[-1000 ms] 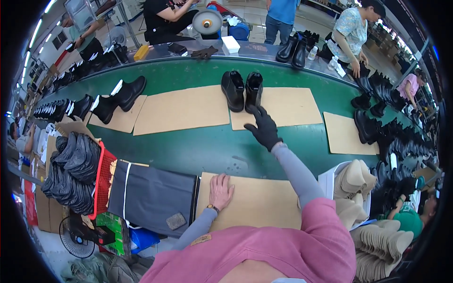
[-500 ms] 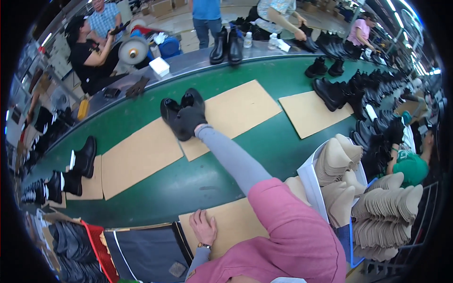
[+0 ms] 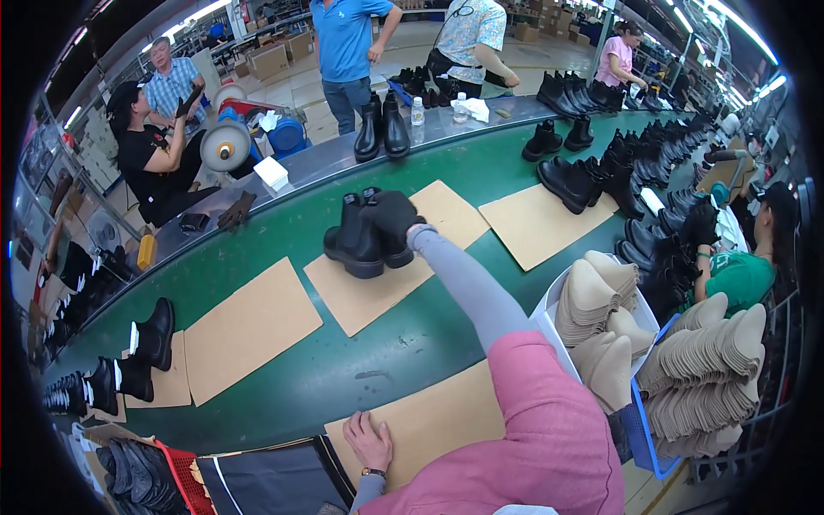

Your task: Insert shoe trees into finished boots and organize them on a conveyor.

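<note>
My right hand (image 3: 393, 215), in a black glove, reaches far across the green work surface (image 3: 403, 330). It is closed around the upper part of a pair of black ankle boots (image 3: 356, 245). The boots are upright, side by side, over a cardboard sheet (image 3: 348, 305); the glove partly hides the rear one. Close to my body, my bare left hand (image 3: 367, 442) lies flat with fingers spread on another cardboard sheet (image 3: 455, 408). It holds nothing.
More cardboard sheets (image 3: 253, 330) lie along the green surface. Black boots stand at the left (image 3: 153, 335) and right (image 3: 571, 184). Beige shaped pieces (image 3: 699, 365) fill baskets beside my right arm. A red basket (image 3: 184, 476) is near left. Several people are around, one in green (image 3: 742, 279) at right.
The boots, earlier tilted across two cardboard sheets, are now upright over one sheet, with my right hand at their tops. My left hand has stayed on its cardboard. The view has shifted.
</note>
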A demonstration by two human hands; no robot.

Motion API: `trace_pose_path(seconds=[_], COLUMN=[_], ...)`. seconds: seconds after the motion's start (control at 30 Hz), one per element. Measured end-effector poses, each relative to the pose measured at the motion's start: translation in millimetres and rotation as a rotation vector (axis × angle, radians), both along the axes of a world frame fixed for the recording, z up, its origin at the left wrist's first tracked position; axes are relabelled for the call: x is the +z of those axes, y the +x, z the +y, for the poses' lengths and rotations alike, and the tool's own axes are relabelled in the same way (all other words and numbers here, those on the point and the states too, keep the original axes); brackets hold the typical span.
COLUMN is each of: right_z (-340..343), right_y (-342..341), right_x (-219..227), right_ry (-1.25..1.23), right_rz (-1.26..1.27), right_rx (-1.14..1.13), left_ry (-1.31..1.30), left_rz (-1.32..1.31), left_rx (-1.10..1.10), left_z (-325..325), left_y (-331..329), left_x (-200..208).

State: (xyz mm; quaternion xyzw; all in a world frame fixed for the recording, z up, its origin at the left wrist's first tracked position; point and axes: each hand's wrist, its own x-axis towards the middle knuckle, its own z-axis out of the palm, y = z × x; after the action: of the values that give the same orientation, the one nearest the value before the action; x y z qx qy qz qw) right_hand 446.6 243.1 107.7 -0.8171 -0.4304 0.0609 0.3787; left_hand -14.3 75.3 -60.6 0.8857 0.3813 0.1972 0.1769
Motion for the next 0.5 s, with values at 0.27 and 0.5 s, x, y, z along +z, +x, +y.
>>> trace_pose_path(seconds=[0.27,0.5], right_z=[-82.2,-179.7], right_y=[78.5,144.8], right_x=[10.9,17.2], right_ry=[-0.014,0.091], right_rz=[-0.137,-0.196], right_rx=[-0.266,-0.393], left_ry=[-0.025,-0.013], left_rz=[0.008,0.017], left_rx=[0.008,0.006], left_z=[-0.9,-1.2], left_y=[1.7,1.7], left_x=[-0.2,-2.4])
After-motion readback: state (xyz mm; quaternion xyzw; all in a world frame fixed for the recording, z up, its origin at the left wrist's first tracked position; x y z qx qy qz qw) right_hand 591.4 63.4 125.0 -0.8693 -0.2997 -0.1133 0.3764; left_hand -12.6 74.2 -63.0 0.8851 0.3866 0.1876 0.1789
